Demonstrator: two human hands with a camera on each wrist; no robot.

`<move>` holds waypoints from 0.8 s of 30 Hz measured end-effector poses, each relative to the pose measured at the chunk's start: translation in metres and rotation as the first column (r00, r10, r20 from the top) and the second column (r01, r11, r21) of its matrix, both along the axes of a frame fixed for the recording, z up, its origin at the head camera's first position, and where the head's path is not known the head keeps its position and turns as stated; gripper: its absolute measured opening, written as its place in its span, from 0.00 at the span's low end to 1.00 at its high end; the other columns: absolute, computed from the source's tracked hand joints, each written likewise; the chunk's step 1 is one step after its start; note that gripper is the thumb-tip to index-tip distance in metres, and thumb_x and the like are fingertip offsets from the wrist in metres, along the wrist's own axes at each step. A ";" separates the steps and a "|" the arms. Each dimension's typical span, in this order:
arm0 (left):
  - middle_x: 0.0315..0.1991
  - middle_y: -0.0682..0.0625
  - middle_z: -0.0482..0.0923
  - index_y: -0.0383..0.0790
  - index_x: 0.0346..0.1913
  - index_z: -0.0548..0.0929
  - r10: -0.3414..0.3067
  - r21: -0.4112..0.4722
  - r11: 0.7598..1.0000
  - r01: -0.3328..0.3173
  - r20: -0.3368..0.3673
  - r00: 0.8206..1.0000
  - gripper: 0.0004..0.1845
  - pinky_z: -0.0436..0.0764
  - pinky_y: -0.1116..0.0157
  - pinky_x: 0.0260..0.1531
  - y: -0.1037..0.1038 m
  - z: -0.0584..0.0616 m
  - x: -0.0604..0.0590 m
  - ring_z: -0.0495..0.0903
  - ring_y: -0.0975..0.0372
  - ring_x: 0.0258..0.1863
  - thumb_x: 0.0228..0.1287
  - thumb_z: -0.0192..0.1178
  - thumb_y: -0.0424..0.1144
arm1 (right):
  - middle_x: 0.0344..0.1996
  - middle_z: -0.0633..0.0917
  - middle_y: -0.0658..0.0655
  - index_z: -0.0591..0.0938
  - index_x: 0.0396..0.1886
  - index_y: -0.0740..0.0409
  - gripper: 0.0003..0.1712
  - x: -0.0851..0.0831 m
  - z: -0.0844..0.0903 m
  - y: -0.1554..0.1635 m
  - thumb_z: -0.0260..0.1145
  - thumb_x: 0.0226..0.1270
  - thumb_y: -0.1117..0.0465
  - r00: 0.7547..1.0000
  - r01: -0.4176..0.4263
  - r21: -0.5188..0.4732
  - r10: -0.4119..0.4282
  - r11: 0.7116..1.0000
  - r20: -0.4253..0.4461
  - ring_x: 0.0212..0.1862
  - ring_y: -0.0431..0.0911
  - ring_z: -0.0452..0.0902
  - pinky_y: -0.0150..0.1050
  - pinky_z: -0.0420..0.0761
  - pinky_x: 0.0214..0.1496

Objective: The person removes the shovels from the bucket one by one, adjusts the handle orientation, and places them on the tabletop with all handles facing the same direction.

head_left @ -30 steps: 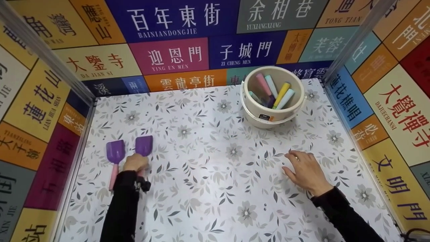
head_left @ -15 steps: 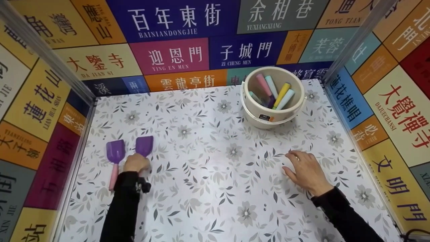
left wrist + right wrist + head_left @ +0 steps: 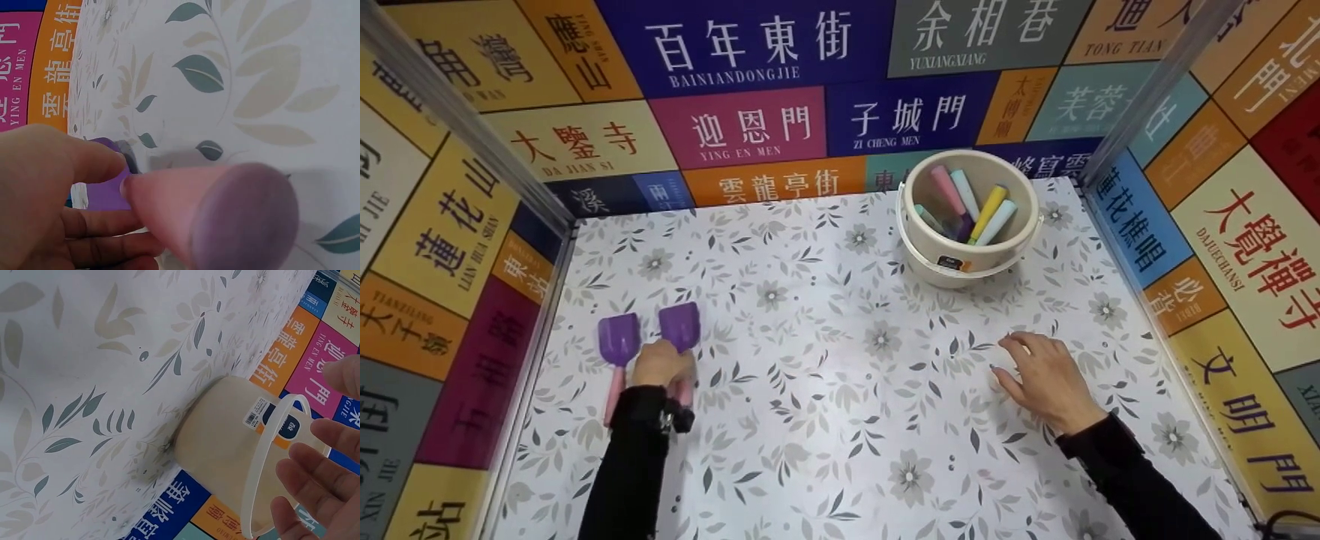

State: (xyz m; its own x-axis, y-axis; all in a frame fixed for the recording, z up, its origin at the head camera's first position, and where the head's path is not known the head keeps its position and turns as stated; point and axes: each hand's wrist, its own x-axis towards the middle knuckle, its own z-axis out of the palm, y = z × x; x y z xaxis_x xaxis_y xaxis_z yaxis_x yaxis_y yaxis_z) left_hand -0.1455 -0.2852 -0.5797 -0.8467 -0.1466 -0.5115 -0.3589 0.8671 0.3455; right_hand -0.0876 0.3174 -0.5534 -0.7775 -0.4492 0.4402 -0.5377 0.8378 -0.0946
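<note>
Over on the left of the head view, the left hand (image 3: 661,363) has its fingers wrapped round the pink handle of a small purple plastic scoop (image 3: 680,328), the scoop's blade poking out above the knuckles toward the top of the frame. The left wrist view confirms it: thumb and fingers (image 3: 84,222) curl round that pink handle, its rounded purple end cap looming large at lower right. Just beside it, further left, a second purple scoop with a pink handle (image 3: 619,339) lies flat on the floral-patterned white table cover (image 3: 825,420), its handle running down past the dark sleeve.

Across at right of centre, the right hand (image 3: 1046,382) rests palm-down on the cover, fingers spread and relaxed, holding nothing. The right wrist view shows those loose fingertips (image 3: 315,478) in the lower right corner.

Up in the upper right of the head view stands a cream round plastic bucket (image 3: 969,259) with a hoop handle, well apart from both hands, with pastel-coloured sticks (image 3: 975,206) leaning inside it
</note>
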 end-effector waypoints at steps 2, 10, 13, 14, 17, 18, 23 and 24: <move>0.51 0.20 0.81 0.19 0.42 0.84 -0.012 -0.009 1.000 0.011 -0.051 0.999 0.26 0.83 0.43 0.57 0.001 0.004 0.000 0.83 0.34 0.51 0.75 0.52 0.45 | 0.47 0.85 0.69 0.83 0.50 0.67 0.24 0.000 0.000 0.000 0.79 0.57 0.60 1.000 0.000 -0.001 0.000 1.000 0.000 0.47 0.67 0.83 0.63 0.82 0.46; 0.49 0.15 0.79 0.14 0.61 0.70 -0.038 -0.022 0.999 0.032 -0.342 0.939 0.31 0.83 0.37 0.52 0.022 0.022 0.007 0.83 0.27 0.50 0.76 0.55 0.46 | 0.46 0.85 0.69 0.83 0.49 0.67 0.23 -0.002 0.000 -0.002 0.77 0.57 0.59 0.999 -0.022 0.008 0.022 1.000 -0.026 0.46 0.67 0.83 0.64 0.82 0.45; 0.51 0.20 0.81 0.19 0.60 0.74 -0.045 0.004 0.999 0.051 -0.421 0.906 0.28 0.83 0.37 0.52 0.034 0.026 0.013 0.83 0.29 0.50 0.75 0.57 0.46 | 0.45 0.85 0.69 0.83 0.49 0.67 0.23 -0.002 0.000 -0.002 0.77 0.57 0.59 0.999 -0.028 0.010 0.028 1.000 -0.032 0.45 0.67 0.83 0.64 0.81 0.45; 0.52 0.21 0.81 0.21 0.60 0.75 -0.053 0.005 0.998 0.062 -0.452 0.890 0.27 0.82 0.37 0.54 0.038 0.027 0.015 0.83 0.30 0.52 0.75 0.58 0.46 | 0.45 0.85 0.69 0.83 0.49 0.67 0.23 -0.002 0.000 -0.002 0.77 0.57 0.59 0.999 -0.029 0.011 0.029 1.000 -0.032 0.45 0.67 0.83 0.64 0.81 0.45; 0.53 0.27 0.83 0.26 0.59 0.78 -0.067 0.020 0.996 0.091 -0.533 0.844 0.25 0.82 0.38 0.53 0.050 0.027 0.023 0.82 0.33 0.54 0.73 0.62 0.46 | 0.44 0.85 0.68 0.83 0.49 0.66 0.22 -0.002 0.000 -0.003 0.77 0.58 0.59 0.999 -0.030 0.009 0.030 1.000 -0.026 0.45 0.66 0.83 0.63 0.81 0.45; 0.52 0.28 0.84 0.27 0.58 0.80 -0.071 0.027 0.994 0.105 -0.567 0.821 0.24 0.83 0.38 0.52 0.053 0.026 0.027 0.83 0.33 0.53 0.72 0.64 0.45 | 0.44 0.85 0.68 0.83 0.49 0.67 0.22 -0.003 0.000 -0.003 0.77 0.58 0.59 0.999 -0.031 0.008 0.031 0.999 -0.025 0.45 0.66 0.83 0.63 0.81 0.45; 0.49 0.29 0.85 0.28 0.54 0.83 -0.117 0.022 0.981 0.193 -0.724 0.680 0.20 0.83 0.41 0.50 0.069 0.019 0.044 0.84 0.36 0.49 0.67 0.69 0.40 | 0.44 0.84 0.68 0.82 0.49 0.66 0.23 -0.005 0.001 -0.006 0.77 0.58 0.59 0.999 -0.036 -0.003 0.036 0.999 -0.025 0.45 0.66 0.83 0.63 0.82 0.44; 0.48 0.29 0.86 0.27 0.54 0.84 -0.129 0.010 0.978 0.207 -0.750 0.649 0.20 0.84 0.41 0.49 0.072 0.018 0.048 0.84 0.36 0.48 0.66 0.70 0.39 | 0.44 0.84 0.69 0.82 0.49 0.66 0.23 -0.005 0.001 -0.007 0.77 0.58 0.59 0.999 -0.038 -0.006 0.038 0.999 -0.026 0.44 0.66 0.83 0.63 0.82 0.44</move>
State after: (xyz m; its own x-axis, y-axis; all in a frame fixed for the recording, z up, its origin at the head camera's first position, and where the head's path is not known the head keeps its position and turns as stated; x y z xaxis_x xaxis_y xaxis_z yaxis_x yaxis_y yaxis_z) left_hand -0.0978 -0.2128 -0.5619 -0.9541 0.0486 0.2954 0.1996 0.8387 0.5067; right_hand -0.0927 0.3106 -0.5527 -0.7483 -0.4752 0.4628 -0.5715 0.8161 -0.0861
